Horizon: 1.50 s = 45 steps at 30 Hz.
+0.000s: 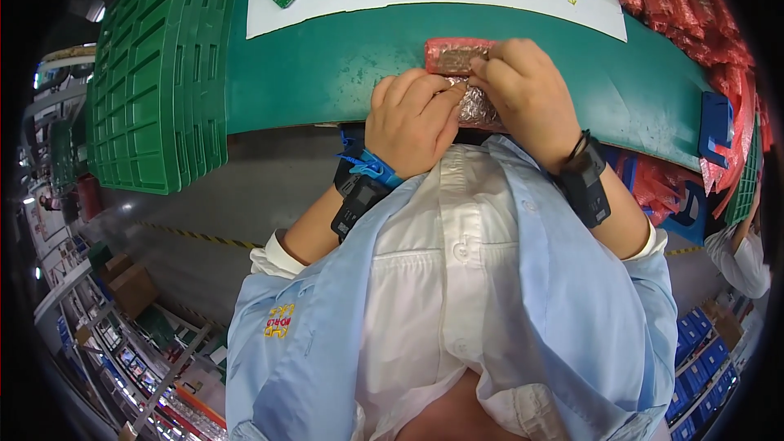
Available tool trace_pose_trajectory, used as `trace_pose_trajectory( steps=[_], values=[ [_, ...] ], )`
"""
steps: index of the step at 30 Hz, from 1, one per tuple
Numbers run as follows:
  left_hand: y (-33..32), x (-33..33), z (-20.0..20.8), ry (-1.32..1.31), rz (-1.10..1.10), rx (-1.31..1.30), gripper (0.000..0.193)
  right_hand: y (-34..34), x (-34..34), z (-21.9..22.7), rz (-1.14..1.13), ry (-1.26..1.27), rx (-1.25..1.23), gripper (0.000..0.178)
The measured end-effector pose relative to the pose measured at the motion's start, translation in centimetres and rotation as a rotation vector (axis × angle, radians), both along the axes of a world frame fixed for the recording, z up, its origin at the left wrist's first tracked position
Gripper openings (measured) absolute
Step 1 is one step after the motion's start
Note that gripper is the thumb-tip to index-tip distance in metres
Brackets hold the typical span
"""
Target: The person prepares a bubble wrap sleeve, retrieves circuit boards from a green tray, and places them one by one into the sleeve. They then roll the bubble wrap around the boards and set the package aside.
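Shirt point(588, 310), fingers point(496, 73) at filled pink pouch point(445, 58)

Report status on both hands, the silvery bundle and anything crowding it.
Left hand and right hand at silvery bundle. Bundle at near edge of green table. Red pack close beyond; right fingers' contact there unclear.

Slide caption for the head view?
Left hand and right hand at a shiny wrapped packet, beside a reddish packet on the green tabletop.
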<state>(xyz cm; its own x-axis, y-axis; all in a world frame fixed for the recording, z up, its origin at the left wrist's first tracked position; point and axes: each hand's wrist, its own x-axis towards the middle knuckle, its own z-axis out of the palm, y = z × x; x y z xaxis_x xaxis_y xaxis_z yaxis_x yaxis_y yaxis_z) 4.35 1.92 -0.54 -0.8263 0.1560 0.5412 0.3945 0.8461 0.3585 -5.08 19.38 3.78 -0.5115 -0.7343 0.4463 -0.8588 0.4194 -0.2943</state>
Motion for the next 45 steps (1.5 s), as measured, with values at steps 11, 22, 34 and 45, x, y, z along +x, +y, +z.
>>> trace_pose_trajectory(
  steps=[11,22,34,45],
  values=[
    [-0.1,-0.1,0.1,0.06,-0.014,-0.042,0.022,0.9,-1.0,0.9,0.125,-0.237,-0.136,0.017],
    [-0.2,-0.3,0.7,-0.046,-0.027,0.012,0.024,-7.5,-11.6,3.6,-0.078,-0.481,-0.023,0.026],
    [-0.2,-0.4,0.7,-0.102,-0.029,0.069,0.018,-14.5,-10.2,3.5,0.107,-0.149,0.241,0.018],
    [-0.2,-0.2,0.5,-0.033,0.012,0.026,0.02,-1.7,-5.3,3.0,0.218,-0.736,-0.374,0.023]
  ],
)
